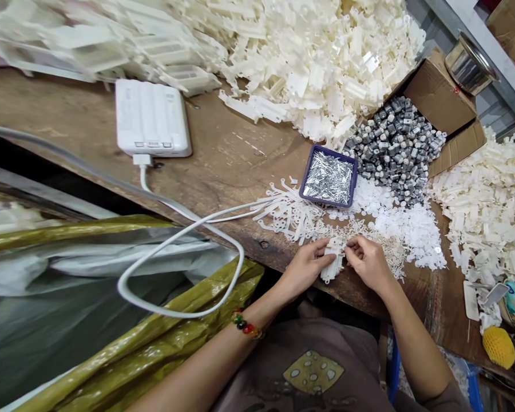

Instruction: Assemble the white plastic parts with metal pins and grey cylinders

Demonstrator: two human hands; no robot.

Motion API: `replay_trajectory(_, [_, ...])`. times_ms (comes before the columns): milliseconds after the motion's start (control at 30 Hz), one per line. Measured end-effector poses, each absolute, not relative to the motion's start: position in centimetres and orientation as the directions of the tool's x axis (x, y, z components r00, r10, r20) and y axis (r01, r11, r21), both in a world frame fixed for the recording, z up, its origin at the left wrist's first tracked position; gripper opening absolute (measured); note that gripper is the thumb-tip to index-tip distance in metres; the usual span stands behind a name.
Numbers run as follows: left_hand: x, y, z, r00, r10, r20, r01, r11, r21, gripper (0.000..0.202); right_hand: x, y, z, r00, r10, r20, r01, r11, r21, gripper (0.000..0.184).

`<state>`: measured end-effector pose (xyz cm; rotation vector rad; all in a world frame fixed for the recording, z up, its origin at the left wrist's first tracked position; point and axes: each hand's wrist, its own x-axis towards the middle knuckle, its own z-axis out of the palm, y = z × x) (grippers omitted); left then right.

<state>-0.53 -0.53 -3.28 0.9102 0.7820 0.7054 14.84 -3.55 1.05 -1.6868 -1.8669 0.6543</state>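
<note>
My left hand (305, 264) is closed around a flat, cream-white plastic housing (333, 264) at the near edge of the table. At the housing's right side, the fingers of my right hand (368, 262) are pinched together; whatever sits between them is too small to make out. Just beyond both hands lies a heap of tiny beige plastic pieces (384, 243). Long white plastic strips (289, 212) fan out to the left of it. A purple tray (326, 201) full of thin silvery metal pins (329, 176) stands behind these.
Small grey motor-like parts (397, 146) spill from a cardboard box (442, 91), with white discs (424, 232) nearer me. Cream plastic parts (309, 63) pile up behind. A white power bank (152, 117) trails a white cable (180, 313) over the table edge, above a yellow-edged sack (154, 349).
</note>
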Motion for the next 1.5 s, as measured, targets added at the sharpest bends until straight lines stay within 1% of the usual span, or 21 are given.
replay_trajectory(133, [-0.6,-0.5,-3.4,0.508,0.811,-0.291,-0.182,0.431,0.884,0.042,14.7,-3.6,1.0,-0.099,0.989,0.111,0.792,0.146,-0.592,0.013])
replay_trajectory(200, [-0.6,-0.5,-3.6,0.518,0.808,-0.28,-0.188,0.427,0.884,0.042,14.7,-3.5,1.1,-0.114,0.988,0.109,0.806,0.156,-0.571,0.013])
replay_trajectory(433, [-0.5,-0.5,-3.6,0.494,0.809,-0.32,-0.184,0.457,0.87,0.046,14.9,-3.4,1.2,-0.098,0.993,0.069,0.774,0.119,-0.622,0.012])
replay_trajectory(533, [-0.6,-0.5,-3.5,0.512,0.799,-0.315,-0.199,0.467,0.862,0.048,14.9,-3.4,1.0,-0.099,0.993,0.062,0.745,0.116,-0.657,0.012])
replay_trajectory(733, [-0.6,-0.5,-3.4,0.523,0.8,-0.294,-0.195,0.448,0.872,0.042,14.6,-3.3,1.3,-0.112,0.991,0.07,0.782,0.132,-0.609,0.013])
replay_trajectory(933, [-0.7,-0.5,-3.3,0.518,0.8,-0.304,-0.196,0.457,0.868,0.046,14.6,-3.4,1.2,-0.166,0.985,0.043,0.804,0.16,-0.573,0.014])
replay_trajectory(967, [-0.7,-0.5,-3.4,0.508,0.803,-0.311,-0.188,0.456,0.87,0.047,15.0,-3.2,1.2,-0.168,0.985,0.024,0.802,0.151,-0.578,0.015])
replay_trajectory(1033, [-0.6,-0.6,-3.5,0.484,0.812,-0.326,-0.17,0.453,0.875,0.049,16.3,-2.5,1.4,-0.091,0.996,-0.003,0.815,0.073,-0.574,0.018])
replay_trajectory(1067, [-0.5,-0.6,-3.5,0.474,0.816,-0.33,-0.163,0.45,0.878,0.051,17.1,-2.0,1.5,-0.025,1.0,0.003,0.839,0.022,-0.544,0.019])
replay_trajectory(1100, [-0.4,-0.7,-3.5,0.471,0.817,-0.332,-0.158,0.448,0.88,0.052,17.9,-1.4,1.6,0.041,0.999,0.022,0.872,-0.025,-0.488,0.02])
replay_trajectory(1167, [0.2,-0.8,-3.4,0.488,0.808,-0.33,-0.151,0.45,0.88,0.055,19.5,0.0,1.5,0.108,0.992,0.072,0.943,-0.08,-0.324,0.017])
replay_trajectory(1233, [0.8,-1.0,-3.1,0.526,0.785,-0.328,-0.146,0.463,0.874,0.055,20.5,1.2,1.2,0.084,0.994,0.068,0.981,-0.07,-0.181,0.013])
replay_trajectory(1267, [1.1,-1.1,-2.9,0.541,0.773,-0.33,-0.145,0.472,0.869,0.054,20.8,1.6,1.0,0.071,0.996,0.059,0.987,-0.062,-0.147,0.012])
replay_trajectory(1300, [1.4,-1.2,-2.8,0.551,0.765,-0.334,-0.145,0.482,0.864,0.052,21.0,1.9,0.8,0.064,0.996,0.056,0.988,-0.056,-0.142,0.012])
replay_trajectory(1333, [1.7,-1.3,-2.7,0.554,0.76,-0.339,-0.147,0.49,0.859,0.049,21.1,2.0,0.6,0.068,0.996,0.064,0.985,-0.057,-0.165,0.012])
replay_trajectory(1367, [1.9,-1.3,-2.7,0.553,0.758,-0.345,-0.15,0.498,0.854,0.048,21.1,2.0,0.5,0.084,0.994,0.076,0.974,-0.066,-0.217,0.012])
replay_trajectory(1433, [2.1,-1.4,-2.8,0.552,0.755,-0.355,-0.167,0.517,0.84,0.048,21.0,1.4,0.4,0.142,0.987,0.081,0.91,-0.098,-0.403,0.013])
replay_trajectory(1500, [2.2,-1.4,-3.1,0.567,0.742,-0.358,-0.192,0.542,0.818,0.051,20.6,0.4,0.7,0.156,0.988,0.017,0.774,-0.112,-0.623,0.017])
